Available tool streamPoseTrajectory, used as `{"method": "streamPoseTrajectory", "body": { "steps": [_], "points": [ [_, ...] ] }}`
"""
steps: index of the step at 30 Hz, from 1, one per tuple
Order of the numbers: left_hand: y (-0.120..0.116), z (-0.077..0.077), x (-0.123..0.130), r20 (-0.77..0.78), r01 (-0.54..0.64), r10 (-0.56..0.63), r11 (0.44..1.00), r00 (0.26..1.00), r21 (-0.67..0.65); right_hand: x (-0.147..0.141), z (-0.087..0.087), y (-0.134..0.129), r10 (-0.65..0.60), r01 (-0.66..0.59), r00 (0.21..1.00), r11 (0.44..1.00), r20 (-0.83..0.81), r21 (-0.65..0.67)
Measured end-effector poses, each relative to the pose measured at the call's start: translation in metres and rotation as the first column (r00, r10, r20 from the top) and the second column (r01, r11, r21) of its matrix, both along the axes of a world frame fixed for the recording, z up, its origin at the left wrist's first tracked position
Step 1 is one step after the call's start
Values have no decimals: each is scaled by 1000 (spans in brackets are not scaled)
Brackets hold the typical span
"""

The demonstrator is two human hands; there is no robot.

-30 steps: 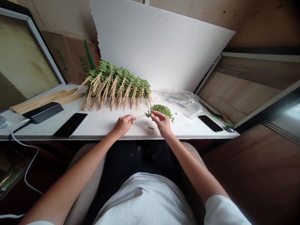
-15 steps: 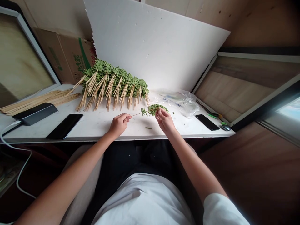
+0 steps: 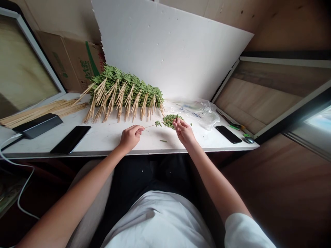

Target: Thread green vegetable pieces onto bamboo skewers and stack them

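Hands (image 3: 184, 132) drawn apart, skewer (image 3: 150, 126) between

The left hand (image 3: 130, 137) pinches a thin stick (image 3: 150, 126) threaded with short green pieces (image 3: 158, 123). The right hand (image 3: 184, 131) holds a single green piece (image 3: 177, 117) by a loose pile (image 3: 168, 121) on the white tabletop (image 3: 144, 146), with filled skewers (image 3: 129, 88) stacked behind.
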State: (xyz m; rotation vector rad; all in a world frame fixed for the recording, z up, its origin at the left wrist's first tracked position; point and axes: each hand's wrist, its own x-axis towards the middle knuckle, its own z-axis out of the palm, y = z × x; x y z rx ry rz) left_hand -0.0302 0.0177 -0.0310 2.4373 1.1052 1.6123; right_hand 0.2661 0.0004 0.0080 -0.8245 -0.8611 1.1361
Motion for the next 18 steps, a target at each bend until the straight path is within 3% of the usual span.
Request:
{"method": "streamPoseTrajectory", "body": {
  "steps": [8, 18],
  "points": [
    [-1, 0, 0, -23, -40, 40, 999, 999, -5, -12, 9, -10, 47, -47, 999, 999, 17, 22],
    [0, -1, 0, -41, -35, 34, 999, 999, -18, -13, 7, -9, -17, 15, 998, 999, 54, 29]
  ]
}}
